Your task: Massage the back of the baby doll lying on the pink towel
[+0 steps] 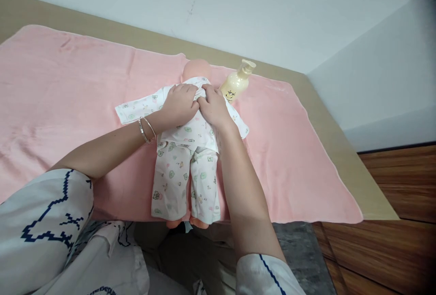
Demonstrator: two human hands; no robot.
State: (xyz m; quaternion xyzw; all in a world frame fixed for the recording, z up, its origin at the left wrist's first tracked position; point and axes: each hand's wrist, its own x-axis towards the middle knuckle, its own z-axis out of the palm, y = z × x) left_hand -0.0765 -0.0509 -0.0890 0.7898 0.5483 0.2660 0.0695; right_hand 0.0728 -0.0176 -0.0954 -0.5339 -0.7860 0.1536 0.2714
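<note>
A baby doll (192, 70) lies on its back on a pink towel (68, 90), dressed in a white printed top (192, 129) and matching trousers (185, 181). My left hand (179, 104) and my right hand (213, 106) meet on the doll's chest, just below its neck. Both hands have their fingers curled and pinch the fabric of the top where its two front edges come together. Two thin bangles (146, 129) sit on my left wrist. The doll's feet (187, 223) hang over the near edge of the table.
A cream pump bottle (236, 84) lies on the towel just right of the doll's head. The towel covers a beige table (344, 149) set against a white wall. Wood flooring (402, 227) shows at the right. My lap is at the bottom.
</note>
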